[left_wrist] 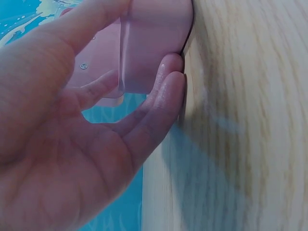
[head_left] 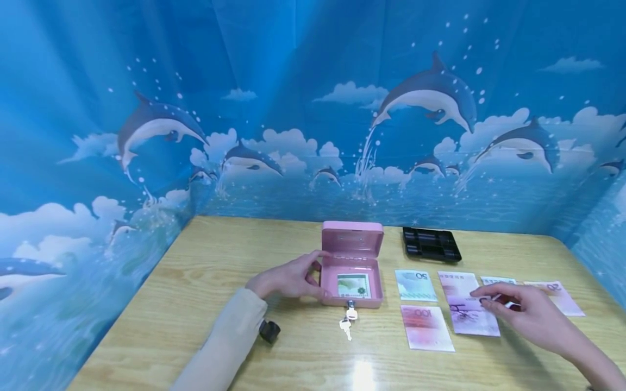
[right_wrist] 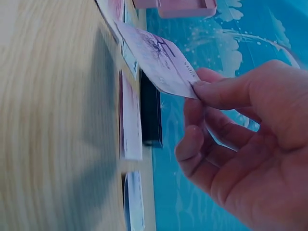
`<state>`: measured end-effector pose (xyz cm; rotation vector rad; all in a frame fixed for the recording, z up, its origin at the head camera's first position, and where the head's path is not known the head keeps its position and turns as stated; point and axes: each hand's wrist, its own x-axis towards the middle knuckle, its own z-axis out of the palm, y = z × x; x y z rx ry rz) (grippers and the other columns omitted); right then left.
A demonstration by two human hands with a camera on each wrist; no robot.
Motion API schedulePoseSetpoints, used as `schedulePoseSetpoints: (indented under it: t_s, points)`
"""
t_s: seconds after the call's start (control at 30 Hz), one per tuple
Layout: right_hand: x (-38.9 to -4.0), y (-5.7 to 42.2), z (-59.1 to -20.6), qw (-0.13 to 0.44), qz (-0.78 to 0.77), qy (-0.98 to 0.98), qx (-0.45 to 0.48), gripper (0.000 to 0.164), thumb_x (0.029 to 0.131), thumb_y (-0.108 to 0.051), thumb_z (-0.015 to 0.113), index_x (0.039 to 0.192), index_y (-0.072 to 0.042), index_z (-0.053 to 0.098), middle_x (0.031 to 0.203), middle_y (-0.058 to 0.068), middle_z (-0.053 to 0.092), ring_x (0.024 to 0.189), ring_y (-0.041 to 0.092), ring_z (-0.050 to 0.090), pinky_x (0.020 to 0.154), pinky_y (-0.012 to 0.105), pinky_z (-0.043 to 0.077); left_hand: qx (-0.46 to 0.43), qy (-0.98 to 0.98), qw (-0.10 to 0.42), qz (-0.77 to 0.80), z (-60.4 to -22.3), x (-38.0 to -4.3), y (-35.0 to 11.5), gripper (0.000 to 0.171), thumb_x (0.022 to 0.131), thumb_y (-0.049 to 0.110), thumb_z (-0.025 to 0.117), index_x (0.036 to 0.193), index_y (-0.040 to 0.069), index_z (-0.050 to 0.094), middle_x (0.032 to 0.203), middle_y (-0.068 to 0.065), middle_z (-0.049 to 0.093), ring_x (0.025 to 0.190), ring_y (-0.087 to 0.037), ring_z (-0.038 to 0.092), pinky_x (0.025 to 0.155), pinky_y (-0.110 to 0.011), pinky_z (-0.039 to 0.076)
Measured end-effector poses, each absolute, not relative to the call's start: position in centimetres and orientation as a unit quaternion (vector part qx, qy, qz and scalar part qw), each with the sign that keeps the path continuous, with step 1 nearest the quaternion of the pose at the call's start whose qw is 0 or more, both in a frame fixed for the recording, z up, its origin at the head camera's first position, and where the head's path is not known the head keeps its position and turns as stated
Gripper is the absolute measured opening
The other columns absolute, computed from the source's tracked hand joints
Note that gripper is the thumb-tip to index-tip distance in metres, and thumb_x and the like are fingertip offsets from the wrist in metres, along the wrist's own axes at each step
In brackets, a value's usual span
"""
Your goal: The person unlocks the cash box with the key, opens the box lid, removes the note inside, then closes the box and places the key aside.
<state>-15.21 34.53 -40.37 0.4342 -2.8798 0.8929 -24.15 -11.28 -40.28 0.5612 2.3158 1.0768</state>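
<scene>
A pink cash box [head_left: 327, 279] stands with its lid raised, and a green banknote [head_left: 353, 285] lies in it. My left hand [head_left: 295, 277] holds the box at its left side, thumb by the front corner and another finger toward the hinge. In the left wrist view, fingertips [left_wrist: 171, 82] touch the box's pink wall [left_wrist: 154, 43]. Between thumb and fingers, my right hand [head_left: 530, 312] pinches a purple banknote [head_left: 471, 320] by one end. The right wrist view shows this note tilted above the table, its other fingers loosely bent. Keys [head_left: 346, 327] hang from the box's front lock.
Right of the box lie a green 50 note [head_left: 415, 285], a red 100 note [head_left: 426, 328], a pinkish note [head_left: 457, 282], a bluish note [head_left: 498, 281] and a 20 note [head_left: 562, 298]. Behind them sits a black compartment tray [head_left: 430, 244]. A dolphin-printed curtain [head_left: 293, 108] borders the wooden table [head_left: 195, 288].
</scene>
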Motion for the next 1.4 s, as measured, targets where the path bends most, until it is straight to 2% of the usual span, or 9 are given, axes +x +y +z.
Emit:
schedulePoseSetpoints:
  t_s: [0.23,0.53,0.73,0.9,1.17,1.4]
  points:
    - [-15.1,35.7,-41.1,0.029,0.277,-0.949,0.148,0.017,0.091,0.001,0.071,0.103,-0.010,0.077,0.083,-0.019,0.067,0.065,-0.003,0.049,0.051,0.022,0.039,0.213,0.851,0.258,0.405,-40.4,-24.1,-11.3,0.092,0.085,0.029,0.085,0.159,0.020,0.030,0.138,-0.013,0.055,0.101,-0.015,0.066,0.094,-0.034,0.057]
    - [-15.4,36.7,-42.6,0.028,0.292,-0.933,0.210,0.020,0.087,0.005,0.073,0.097,-0.012,0.076,0.083,-0.020,0.068,0.069,-0.008,0.052,0.052,0.020,0.041,0.212,0.852,0.259,0.403,-40.4,-24.1,-11.3,0.092,0.085,0.028,0.084,0.159,0.022,0.031,0.139,-0.013,0.055,0.101,-0.015,0.066,0.094,-0.035,0.057]
    - [-15.7,36.3,-42.5,-0.009,0.262,-0.947,0.187,0.013,0.087,-0.004,0.076,0.099,-0.011,0.077,0.089,-0.011,0.072,0.072,-0.009,0.055,0.059,0.020,0.049,0.209,0.858,0.258,0.393,-40.3,-24.1,-11.4,0.093,0.085,0.031,0.084,0.159,0.025,0.030,0.140,-0.011,0.054,0.101,-0.014,0.066,0.095,-0.034,0.056]
    - [-15.9,35.9,-42.2,-0.040,0.235,-0.958,0.158,0.014,0.088,-0.007,0.076,0.100,-0.013,0.078,0.092,-0.004,0.073,0.073,-0.009,0.054,0.062,0.021,0.050,0.200,0.861,0.263,0.388,-40.3,-24.1,-11.2,0.093,0.085,0.033,0.084,0.159,0.027,0.030,0.140,-0.009,0.054,0.101,-0.014,0.065,0.094,-0.033,0.056]
    - [-16.0,35.5,-42.1,-0.022,0.204,-0.970,0.130,0.017,0.083,-0.005,0.079,0.096,-0.015,0.079,0.088,-0.006,0.071,0.070,-0.009,0.049,0.060,0.021,0.046,0.197,0.863,0.260,0.386,-40.3,-24.2,-11.2,0.092,0.084,0.034,0.085,0.158,0.027,0.031,0.138,-0.008,0.055,0.100,-0.014,0.065,0.093,-0.034,0.056]
    - [-16.1,35.5,-42.5,-0.017,0.191,-0.972,0.137,0.018,0.079,-0.007,0.081,0.093,-0.018,0.078,0.087,-0.008,0.072,0.071,-0.009,0.049,0.061,0.020,0.048,0.199,0.859,0.263,0.392,-40.3,-24.1,-11.2,0.093,0.084,0.034,0.085,0.159,0.026,0.030,0.139,-0.009,0.055,0.102,-0.014,0.066,0.094,-0.034,0.056]
